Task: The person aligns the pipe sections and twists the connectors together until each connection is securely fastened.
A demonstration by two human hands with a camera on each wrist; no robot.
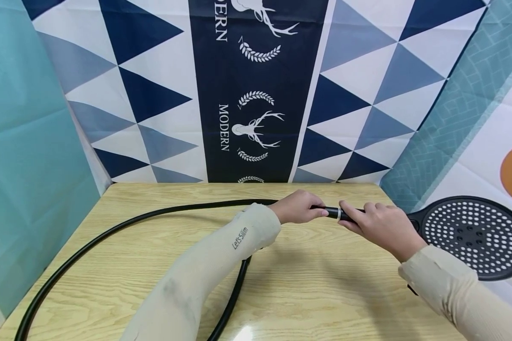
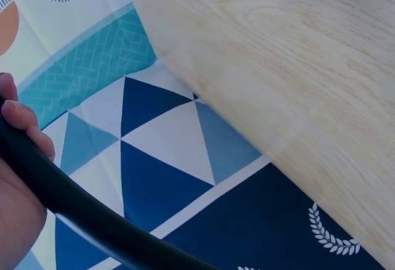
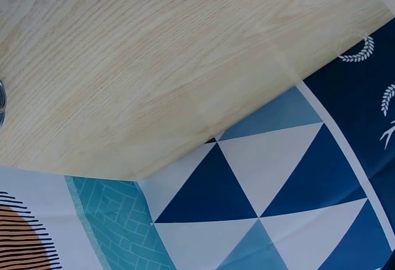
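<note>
The left hand (image 1: 299, 207), near 4 o'clock from the centre of the head view, grips a black hose (image 1: 213, 204) close to its end, thumb along it. The right hand (image 1: 386, 227), between 3 and 4 o'clock, is closed around the black handle of a shower head (image 1: 473, 237). Hose and handle meet between the two hands at a pale ring (image 1: 339, 213); whether they are fastened together, I cannot tell. The broad, perforated face of the shower head lies farther out, also between 3 and 4 o'clock, beyond the right edge of the wooden table (image 1: 324, 284).

From the left hand the hose sweeps across toward 9 o'clock, then curves down to leave the picture at 8. Another black stretch runs out just past 6 o'clock; its upper part disappears behind the left sleeve (image 1: 205, 270), and that sleeve's lettering reads only in the head view.

The left wrist view adds what the head view half hides: at 9 o'clock, fingers curled over the hose, which slants down to leave near 6. The right hand and shower head appear in the head view alone. The right wrist view gives table and patterned cloth (image 1: 350, 85), plus a shiny sliver (image 3: 2, 102) at 9 o'clock, too cropped to identify. Both wrist views reveal stripes across orange circles, at 11 o'clock in the left, 8 in the right.
</note>
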